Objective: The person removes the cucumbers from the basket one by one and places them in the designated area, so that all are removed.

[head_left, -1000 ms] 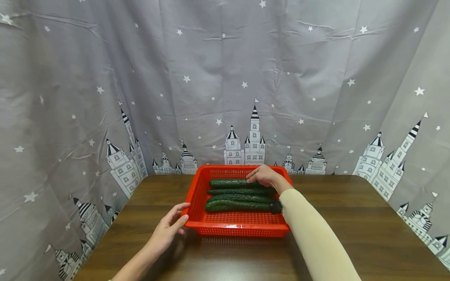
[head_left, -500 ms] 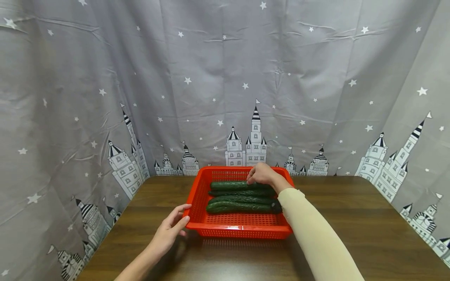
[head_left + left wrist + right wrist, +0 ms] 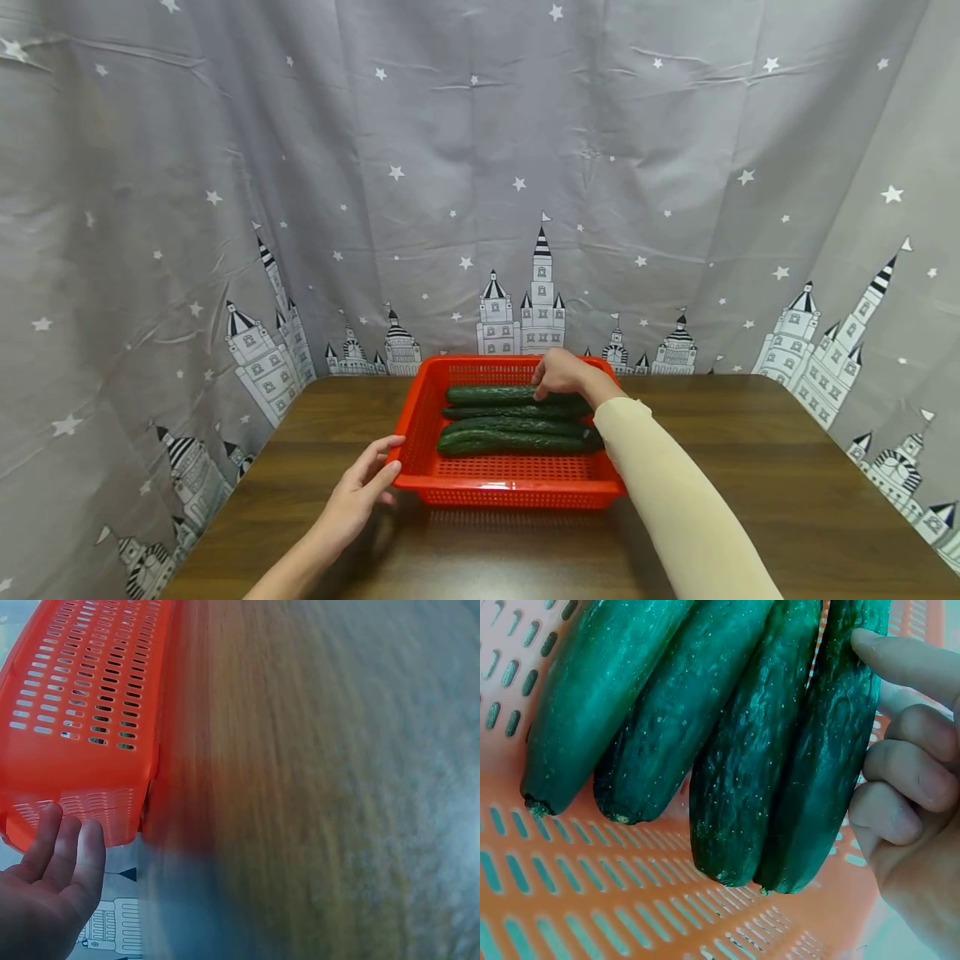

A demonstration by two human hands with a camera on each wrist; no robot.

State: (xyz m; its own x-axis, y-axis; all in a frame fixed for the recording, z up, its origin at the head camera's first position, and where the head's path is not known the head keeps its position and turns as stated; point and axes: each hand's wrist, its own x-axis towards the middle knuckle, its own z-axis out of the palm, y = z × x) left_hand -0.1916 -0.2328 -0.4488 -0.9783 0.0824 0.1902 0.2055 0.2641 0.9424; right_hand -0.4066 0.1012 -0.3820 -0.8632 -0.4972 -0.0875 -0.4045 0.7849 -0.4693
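Several long dark green cucumbers (image 3: 517,442) lie side by side in a red slotted plastic basket (image 3: 510,484). My right hand (image 3: 562,372) reaches over the basket and pinches the farthest cucumber (image 3: 487,394) near its middle. Seen from the right wrist, the thumb lies on that cucumber (image 3: 817,765) while the other fingers curl down its outer side. My left hand (image 3: 360,487) rests against the basket's front left corner. In the left wrist view its straight fingers (image 3: 88,859) touch the basket's end wall (image 3: 75,776). The left thumb is out of that view.
A dark wooden table (image 3: 750,483) carries the basket and extends to both sides. Grey curtain (image 3: 420,167) with printed stars and castles hangs along the table's back and sides.
My right hand's fingers have curled in on the farthest cucumber and the hand has shifted slightly right. The left hand stays at the basket corner. The cucumbers show no clear movement.
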